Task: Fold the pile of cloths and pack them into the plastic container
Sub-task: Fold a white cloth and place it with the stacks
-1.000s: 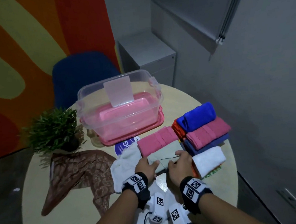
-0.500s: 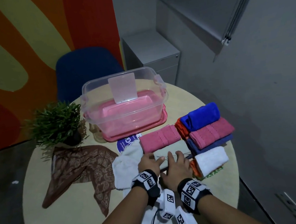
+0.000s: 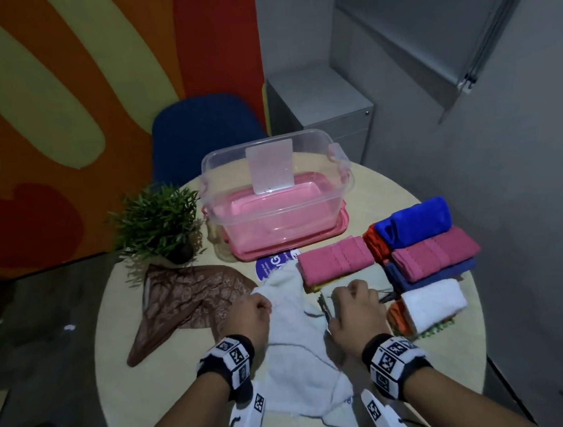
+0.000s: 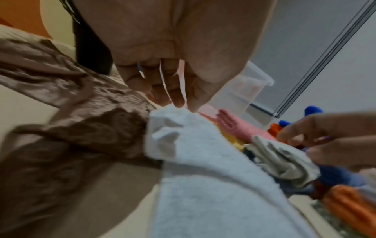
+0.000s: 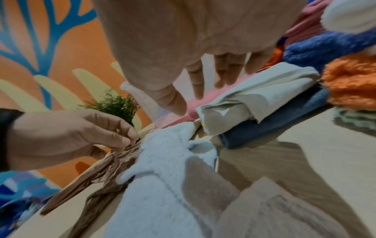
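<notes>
A white towel (image 3: 296, 349) lies unfolded at the near middle of the round table (image 3: 392, 195). My left hand (image 3: 252, 312) is at its far left corner, where thumb and forefinger (image 4: 180, 103) pinch the towel (image 4: 203, 177). My right hand (image 3: 355, 301) hovers with straight fingers (image 5: 198, 83) over a folded grey cloth (image 5: 264, 90) that sits on a blue one. The clear plastic container (image 3: 308, 217) stands on its pink lid at the far side, with no cloth in it.
Folded cloths lie right of my hands: a pink one (image 3: 336, 263), a blue roll (image 3: 418, 220), another pink (image 3: 435, 253), a white roll (image 3: 433, 302). A brown patterned scarf (image 3: 185, 298) and a potted plant (image 3: 157, 222) are on the left. A blue chair (image 3: 203, 131) stands behind the table.
Both hands were pressing the grey folded cloth. My left hand has moved left to the white towel's corner and closed on it; my right hand stays over the grey cloth.
</notes>
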`<act>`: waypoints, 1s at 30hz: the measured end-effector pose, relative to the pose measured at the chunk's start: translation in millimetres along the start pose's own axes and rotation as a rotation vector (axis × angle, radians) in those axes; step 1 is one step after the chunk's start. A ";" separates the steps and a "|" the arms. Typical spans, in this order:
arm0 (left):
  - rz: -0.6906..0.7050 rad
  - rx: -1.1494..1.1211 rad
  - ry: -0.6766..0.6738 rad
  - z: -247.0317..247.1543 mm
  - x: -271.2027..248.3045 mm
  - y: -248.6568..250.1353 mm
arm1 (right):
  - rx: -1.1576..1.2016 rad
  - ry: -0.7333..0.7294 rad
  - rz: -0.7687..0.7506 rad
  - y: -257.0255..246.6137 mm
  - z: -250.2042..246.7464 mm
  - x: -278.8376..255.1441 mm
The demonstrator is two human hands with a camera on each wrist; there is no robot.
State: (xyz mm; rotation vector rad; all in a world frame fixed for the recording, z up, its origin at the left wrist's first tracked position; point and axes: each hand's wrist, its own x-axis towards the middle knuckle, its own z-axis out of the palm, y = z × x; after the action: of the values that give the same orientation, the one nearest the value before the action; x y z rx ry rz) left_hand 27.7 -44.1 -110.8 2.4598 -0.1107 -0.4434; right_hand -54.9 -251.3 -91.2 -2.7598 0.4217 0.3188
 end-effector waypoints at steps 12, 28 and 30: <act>0.105 0.287 -0.156 9.8 -44.8 -71.4 | 0.142 -0.368 -0.154 -36.7 35.0 -24.6; 0.020 -0.362 -0.199 -22.8 -67.9 -46.4 | 0.329 -0.312 -0.125 -54.9 24.4 -59.9; 0.095 -0.455 -0.195 -38.3 -75.3 -28.6 | 0.361 -0.218 -0.188 -60.5 10.0 -55.4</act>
State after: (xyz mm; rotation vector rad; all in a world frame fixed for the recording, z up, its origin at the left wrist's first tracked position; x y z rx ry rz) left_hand -30.8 14.6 -77.8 1.9548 -0.1846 -0.5945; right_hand -88.6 -179.4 -68.4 -2.3584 0.1447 0.4429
